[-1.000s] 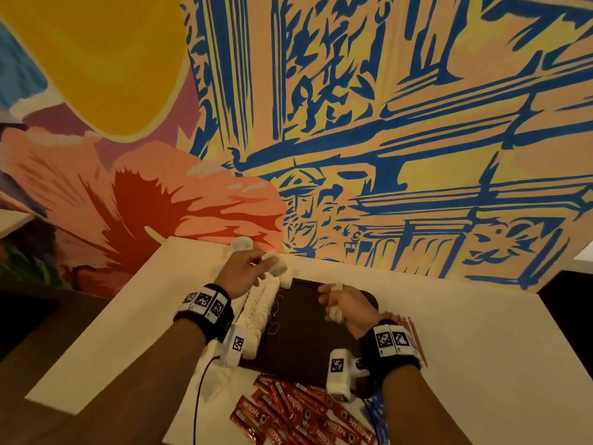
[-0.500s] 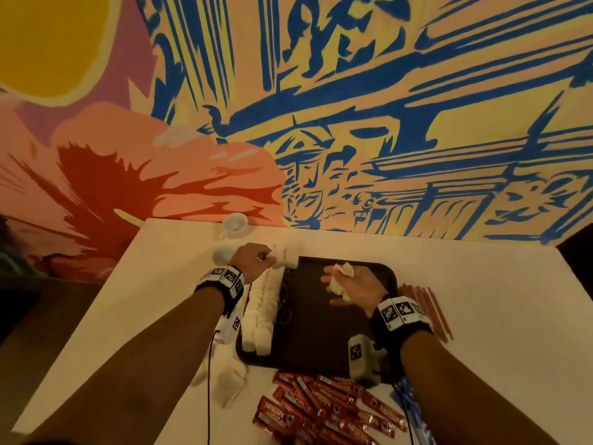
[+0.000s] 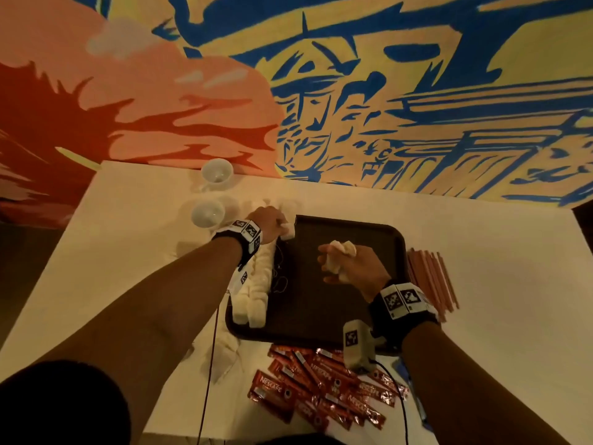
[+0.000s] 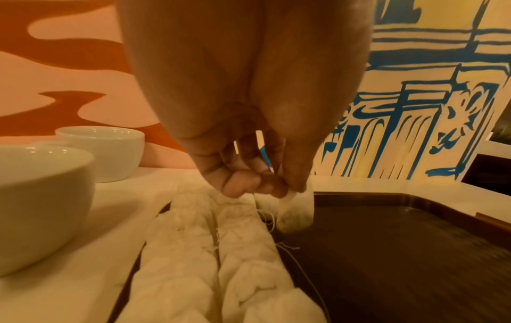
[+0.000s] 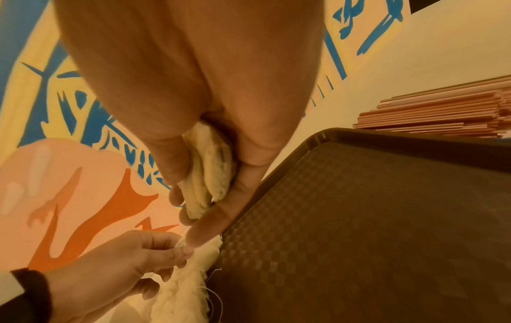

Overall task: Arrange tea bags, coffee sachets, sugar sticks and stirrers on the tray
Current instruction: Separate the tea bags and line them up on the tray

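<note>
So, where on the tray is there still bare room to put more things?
The tray floor is bare between the rows of tea bags along its left edge and its right rim, under the right hand. The crowded part is the far left corner, where the left hand pinches a tea bag.

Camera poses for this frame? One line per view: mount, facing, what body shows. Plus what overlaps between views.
Head: on the person's head, facing forward and down at the table; both forearms, left hand and right hand show above the tray.
Left wrist: looks along the left hand, whose fingers pinch one tea bag at the far end of the tea bag rows; two cups sit left.
Right wrist: looks along the right hand, which grips a bunch of tea bags; the left hand also shows.
Shared: the tray and the tea bag rows appear in all three views.
</note>
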A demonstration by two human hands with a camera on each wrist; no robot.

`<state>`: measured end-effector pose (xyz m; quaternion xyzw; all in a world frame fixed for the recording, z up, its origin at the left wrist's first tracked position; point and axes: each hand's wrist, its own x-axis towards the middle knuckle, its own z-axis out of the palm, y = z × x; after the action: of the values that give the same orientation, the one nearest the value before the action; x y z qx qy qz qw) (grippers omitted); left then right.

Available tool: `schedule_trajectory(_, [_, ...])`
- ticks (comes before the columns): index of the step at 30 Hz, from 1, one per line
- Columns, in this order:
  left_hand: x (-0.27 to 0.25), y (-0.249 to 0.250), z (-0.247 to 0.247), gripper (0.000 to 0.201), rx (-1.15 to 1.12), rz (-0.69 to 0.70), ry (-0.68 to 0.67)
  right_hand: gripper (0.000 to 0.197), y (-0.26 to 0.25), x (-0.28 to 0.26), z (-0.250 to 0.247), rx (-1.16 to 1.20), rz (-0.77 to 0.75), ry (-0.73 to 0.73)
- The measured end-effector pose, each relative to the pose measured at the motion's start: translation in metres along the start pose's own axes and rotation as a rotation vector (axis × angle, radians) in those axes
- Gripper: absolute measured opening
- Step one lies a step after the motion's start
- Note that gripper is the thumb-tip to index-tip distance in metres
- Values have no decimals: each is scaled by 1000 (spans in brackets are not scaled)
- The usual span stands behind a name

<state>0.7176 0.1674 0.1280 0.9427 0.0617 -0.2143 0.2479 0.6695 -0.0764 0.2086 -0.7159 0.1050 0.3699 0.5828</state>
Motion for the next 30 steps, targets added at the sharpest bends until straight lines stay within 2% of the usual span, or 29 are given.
schedule_trajectory(4, [22,-2,2,21,16,-32,14,21,8,8,-4,10,-19,31])
schedule_trajectory(8, [39,-2,0,3,28,-61,57,18,13,12,-6,24,-27,44])
schedule_trajectory(11, [47,-4,0,4,68,-101,98,18,14,10,-9,11,-33,41])
schedule_trajectory(13, [52,-7,3,24,91,-128,130,19,15,8,-12,12,-34,37])
schedule_trajectory(15, [54,-8,4,30,108,-143,149,19,16,7,-14,13,-37,35])
schedule_trajectory(21, [50,-4,2,24,57,-152,184,21,16,3,-17,43,-17,13])
schedule_trajectory(26, [31,4,-10,22,-125,-211,315,24,11,-6,-17,157,-2,-53])
schedule_trajectory(30, [0,17,-20,22,-245,-161,357,29,5,-15,-16,230,36,-89])
